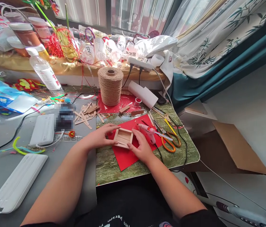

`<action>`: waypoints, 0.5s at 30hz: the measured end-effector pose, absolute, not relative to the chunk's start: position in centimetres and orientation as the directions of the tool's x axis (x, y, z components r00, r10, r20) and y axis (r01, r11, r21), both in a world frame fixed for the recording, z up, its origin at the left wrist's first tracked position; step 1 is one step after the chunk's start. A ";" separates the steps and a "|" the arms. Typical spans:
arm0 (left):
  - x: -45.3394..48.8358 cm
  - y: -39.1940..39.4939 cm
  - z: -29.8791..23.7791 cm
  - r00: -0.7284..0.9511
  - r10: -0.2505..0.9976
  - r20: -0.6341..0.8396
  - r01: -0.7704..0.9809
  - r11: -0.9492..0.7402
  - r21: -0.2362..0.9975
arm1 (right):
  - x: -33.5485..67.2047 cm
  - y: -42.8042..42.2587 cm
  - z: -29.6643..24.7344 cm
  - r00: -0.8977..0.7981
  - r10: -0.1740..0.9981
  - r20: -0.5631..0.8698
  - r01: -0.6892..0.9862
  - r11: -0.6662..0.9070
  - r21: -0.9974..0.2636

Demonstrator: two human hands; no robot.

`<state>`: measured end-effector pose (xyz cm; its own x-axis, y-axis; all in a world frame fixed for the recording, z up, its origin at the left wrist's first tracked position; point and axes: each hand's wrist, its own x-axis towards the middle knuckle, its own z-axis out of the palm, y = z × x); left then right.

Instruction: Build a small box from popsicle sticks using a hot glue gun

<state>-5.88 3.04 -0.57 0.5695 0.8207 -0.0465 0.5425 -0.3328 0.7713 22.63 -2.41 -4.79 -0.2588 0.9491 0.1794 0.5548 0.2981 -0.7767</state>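
A small square wooden box (123,137), built from popsicle sticks with its hollow side facing up, sits over a red sheet (123,160). My left hand (101,136) grips its left side, thumb at the near corner and fingers at the far one. On the right side my right hand (142,146) holds it the same way, thumb toward the near edge. Just right of that hand lies a pink glue gun (148,130) with a clear glue stick poking out of its back. Orange-handled scissors (170,145) rest beyond it.
A big twine spool (110,86) stands behind the box, with loose popsicle sticks (85,115) to its left. White power banks (17,183) lie at left. A plastic bottle (44,71) stands near the cluttered windowsill. A black cable (186,143) runs along the right side.
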 end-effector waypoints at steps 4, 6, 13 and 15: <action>-6.2 3.4 -1.0 0.624 0.779 -0.067 0.531 -0.360 0.767 | 22.8 -2.4 -4.7 -0.291 0.941 0.171 0.573 0.315 -0.757; -6.2 3.6 -1.1 0.617 0.784 -0.074 0.535 -0.348 0.769 | 22.8 -2.3 -4.6 -0.297 0.940 0.167 0.574 0.315 -0.756; -6.1 3.9 -1.5 0.583 0.804 -0.115 0.554 -0.291 0.780 | 22.8 -2.3 -4.6 -0.308 0.939 0.153 0.581 0.313 -0.751; -6.1 3.9 -1.6 0.582 0.804 -0.121 0.560 -0.289 0.777 | 22.9 -2.3 -4.6 -0.307 0.941 0.145 0.580 0.306 -0.755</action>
